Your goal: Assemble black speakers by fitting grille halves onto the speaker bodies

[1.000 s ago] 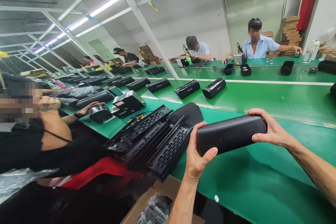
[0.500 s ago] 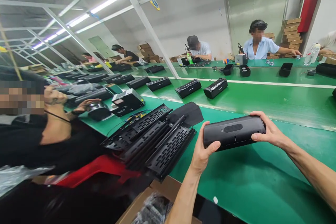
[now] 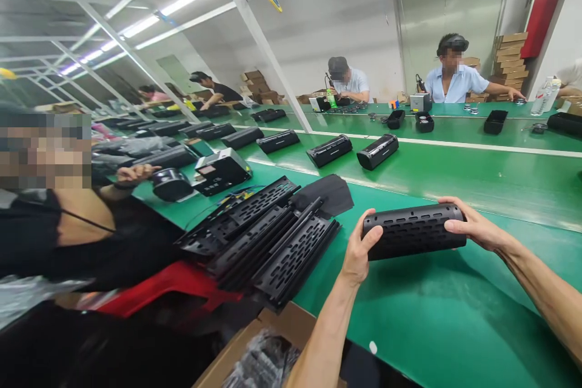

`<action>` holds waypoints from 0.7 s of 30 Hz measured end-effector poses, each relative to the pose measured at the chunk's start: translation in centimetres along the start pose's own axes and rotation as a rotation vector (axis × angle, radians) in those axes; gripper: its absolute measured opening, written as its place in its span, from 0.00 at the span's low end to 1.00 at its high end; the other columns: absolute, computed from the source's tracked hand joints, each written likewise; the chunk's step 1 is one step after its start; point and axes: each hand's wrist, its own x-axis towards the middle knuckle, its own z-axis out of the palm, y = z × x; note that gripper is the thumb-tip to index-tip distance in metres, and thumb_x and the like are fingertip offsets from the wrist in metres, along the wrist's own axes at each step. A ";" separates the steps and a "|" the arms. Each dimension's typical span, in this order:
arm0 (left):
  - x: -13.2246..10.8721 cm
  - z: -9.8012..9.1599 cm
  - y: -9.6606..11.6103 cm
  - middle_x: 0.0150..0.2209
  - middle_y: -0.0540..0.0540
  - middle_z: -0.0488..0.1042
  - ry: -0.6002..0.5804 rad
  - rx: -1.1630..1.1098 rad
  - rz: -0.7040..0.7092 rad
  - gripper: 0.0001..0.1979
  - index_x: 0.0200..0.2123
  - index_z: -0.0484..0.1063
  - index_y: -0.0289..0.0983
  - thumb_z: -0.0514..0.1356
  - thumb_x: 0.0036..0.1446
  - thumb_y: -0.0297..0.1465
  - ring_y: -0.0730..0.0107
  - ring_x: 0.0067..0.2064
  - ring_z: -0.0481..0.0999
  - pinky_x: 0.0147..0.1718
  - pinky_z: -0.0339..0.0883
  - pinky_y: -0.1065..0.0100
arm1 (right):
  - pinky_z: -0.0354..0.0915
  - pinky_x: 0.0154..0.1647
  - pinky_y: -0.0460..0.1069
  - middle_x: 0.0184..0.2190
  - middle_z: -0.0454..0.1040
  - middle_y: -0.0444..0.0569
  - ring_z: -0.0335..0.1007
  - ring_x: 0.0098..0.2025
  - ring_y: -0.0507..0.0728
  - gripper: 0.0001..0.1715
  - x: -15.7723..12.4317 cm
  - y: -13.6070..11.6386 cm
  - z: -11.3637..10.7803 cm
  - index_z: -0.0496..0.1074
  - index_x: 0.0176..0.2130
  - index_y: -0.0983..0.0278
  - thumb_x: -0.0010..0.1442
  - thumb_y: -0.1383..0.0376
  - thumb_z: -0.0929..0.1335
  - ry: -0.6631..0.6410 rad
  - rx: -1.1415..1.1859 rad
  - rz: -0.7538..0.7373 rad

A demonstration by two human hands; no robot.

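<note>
Between my two hands, above the green work surface (image 3: 409, 321), is a long black speaker housing (image 3: 413, 233) whose slotted side faces me. My left hand (image 3: 359, 248) grips its left end, the thumb on the near face. The right end is held by my right hand (image 3: 470, 224), with the thumb in front and the fingers over the top. The housing lies roughly level. Its far side and most of my fingertips are hidden. Left of my left hand lies a pile of black slotted panels (image 3: 291, 254) beside a dark cloth-like sheet (image 3: 325, 194).
A row of black housings (image 3: 330, 150) stands on the green belt beyond. At left, a co-worker's hand (image 3: 136, 174) is near a round black part (image 3: 171, 185) and a boxy device (image 3: 222, 171). Below sits a cardboard box (image 3: 254, 339) with plastic-wrapped items. Other people work across the line.
My hands have rolled the housing, so the slotted side now faces me instead of the smooth side with the oval panel. The co-worker at left has lowered one raised hand.
</note>
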 end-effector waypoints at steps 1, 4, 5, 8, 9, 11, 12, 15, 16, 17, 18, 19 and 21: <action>0.0 0.0 -0.1 0.55 0.37 0.79 -0.005 -0.016 -0.027 0.52 0.67 0.68 0.37 0.75 0.44 0.55 0.38 0.61 0.75 0.62 0.68 0.47 | 0.77 0.31 0.52 0.54 0.73 0.53 0.78 0.39 0.59 0.51 0.0 0.1 0.0 0.62 0.67 0.55 0.53 0.42 0.78 0.006 -0.019 0.011; -0.2 -0.3 -0.7 0.62 0.37 0.75 -0.087 -0.065 -0.077 0.56 0.74 0.59 0.42 0.75 0.45 0.53 0.38 0.66 0.71 0.66 0.64 0.45 | 0.75 0.28 0.52 0.52 0.75 0.53 0.77 0.34 0.58 0.48 0.3 0.5 -0.5 0.60 0.68 0.55 0.58 0.39 0.74 0.021 -0.101 0.066; -0.3 -0.4 -0.9 0.64 0.38 0.74 -0.122 -0.074 -0.069 0.58 0.75 0.57 0.44 0.76 0.45 0.51 0.38 0.68 0.69 0.67 0.62 0.45 | 0.76 0.30 0.53 0.52 0.76 0.54 0.78 0.36 0.59 0.48 0.3 0.6 -0.8 0.61 0.68 0.55 0.60 0.38 0.72 0.024 -0.135 0.072; -0.2 -0.6 -1.6 0.66 0.39 0.72 -0.175 -0.059 -0.002 0.57 0.75 0.57 0.45 0.77 0.46 0.48 0.38 0.69 0.67 0.70 0.58 0.45 | 0.77 0.46 0.60 0.56 0.77 0.56 0.78 0.50 0.65 0.50 0.3 0.8 -1.8 0.63 0.67 0.58 0.57 0.36 0.73 -0.034 -0.220 0.035; 0.0 -0.5 -1.8 0.64 0.39 0.73 -0.175 -0.051 0.020 0.56 0.74 0.58 0.43 0.76 0.46 0.47 0.38 0.69 0.68 0.70 0.57 0.45 | 0.75 0.53 0.62 0.57 0.76 0.56 0.77 0.54 0.66 0.52 0.3 0.8 -2.1 0.63 0.67 0.59 0.55 0.37 0.75 -0.061 -0.240 0.020; 0.6 -0.5 -2.2 0.62 0.39 0.75 -0.189 -0.045 0.056 0.55 0.74 0.59 0.42 0.76 0.46 0.47 0.39 0.67 0.69 0.70 0.56 0.44 | 0.71 0.59 0.64 0.59 0.74 0.57 0.74 0.58 0.68 0.56 0.1 0.6 -2.3 0.62 0.67 0.60 0.51 0.38 0.77 -0.070 -0.266 0.008; 0.9 -0.6 -2.5 0.62 0.39 0.75 -0.209 -0.047 0.072 0.56 0.75 0.57 0.42 0.76 0.46 0.46 0.39 0.67 0.70 0.71 0.56 0.44 | 0.70 0.61 0.64 0.60 0.73 0.57 0.74 0.58 0.68 0.58 0.1 0.5 -2.3 0.61 0.68 0.60 0.50 0.38 0.78 -0.052 -0.274 -0.001; 1.8 -0.8 -3.1 0.69 0.39 0.68 -0.288 -0.036 0.124 0.64 0.78 0.48 0.46 0.77 0.43 0.44 0.38 0.70 0.67 0.72 0.54 0.44 | 0.66 0.64 0.62 0.64 0.68 0.57 0.71 0.60 0.67 0.62 0.0 -0.1 -2.0 0.58 0.69 0.59 0.47 0.40 0.80 0.000 -0.316 -0.098; 2.0 -1.0 -3.3 0.72 0.38 0.63 -0.313 -0.023 0.133 0.66 0.78 0.46 0.47 0.78 0.42 0.43 0.38 0.71 0.64 0.72 0.54 0.44 | 0.65 0.65 0.61 0.64 0.67 0.57 0.70 0.61 0.67 0.63 -0.1 -0.3 -2.0 0.58 0.69 0.59 0.46 0.42 0.81 0.005 -0.339 -0.140; 2.2 -1.1 -3.4 0.75 0.39 0.59 -0.337 -0.007 0.135 0.67 0.78 0.44 0.49 0.78 0.41 0.43 0.37 0.72 0.63 0.72 0.54 0.44 | 0.64 0.66 0.61 0.65 0.66 0.57 0.69 0.62 0.67 0.62 -0.1 -0.4 -1.9 0.58 0.69 0.58 0.46 0.43 0.81 0.007 -0.363 -0.173; 2.2 -1.2 -3.6 0.77 0.39 0.55 -0.356 0.008 0.133 0.68 0.78 0.43 0.50 0.79 0.41 0.42 0.37 0.73 0.61 0.72 0.54 0.45 | 0.63 0.66 0.60 0.65 0.66 0.56 0.68 0.62 0.67 0.62 -0.2 -0.6 -1.9 0.58 0.69 0.58 0.46 0.44 0.81 0.010 -0.386 -0.195; 2.2 -1.3 -3.7 0.78 0.39 0.52 -0.373 0.018 0.127 0.69 0.79 0.41 0.50 0.79 0.41 0.42 0.37 0.74 0.60 0.72 0.54 0.45 | 0.64 0.66 0.60 0.64 0.66 0.56 0.69 0.62 0.67 0.61 -0.3 -0.7 -1.8 0.59 0.68 0.58 0.46 0.45 0.81 0.015 -0.405 -0.205; 2.2 -1.3 -3.8 0.78 0.38 0.52 -0.387 0.017 0.115 0.68 0.79 0.40 0.50 0.78 0.43 0.43 0.37 0.74 0.59 0.73 0.52 0.45 | 0.66 0.64 0.60 0.62 0.68 0.55 0.70 0.60 0.66 0.59 -0.3 -0.8 -1.8 0.61 0.67 0.58 0.45 0.45 0.82 0.031 -0.416 -0.196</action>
